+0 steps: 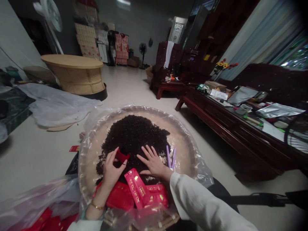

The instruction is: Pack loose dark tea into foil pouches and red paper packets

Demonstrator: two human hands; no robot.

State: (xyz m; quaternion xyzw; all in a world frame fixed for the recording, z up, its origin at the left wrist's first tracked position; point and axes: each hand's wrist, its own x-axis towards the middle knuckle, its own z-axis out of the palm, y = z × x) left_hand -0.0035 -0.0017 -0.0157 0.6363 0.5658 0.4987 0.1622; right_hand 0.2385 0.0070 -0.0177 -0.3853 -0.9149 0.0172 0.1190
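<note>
My left hand (113, 168) pinches a small red packet (122, 156) at its edges, its mouth spread toward the dark heap. My right hand (153, 163) lies with fingers spread on the pile of dark dried leaves (134, 133), which look like tea. The pile rests on a round woven tray (92, 144) lined with clear plastic. Just in front of my hands, several flat red packets with gold print (136, 187) lie on the tray's near side. A purple two-armed tool (171, 157) sits right of my right hand; its exact kind is unclear.
More red packets (51, 223) lie in a plastic bag at the lower left. A long dark wooden table (216, 128) with papers and pouches stands to the right. A round wicker table (74, 73) and a plastic sheet (60, 104) are at the left.
</note>
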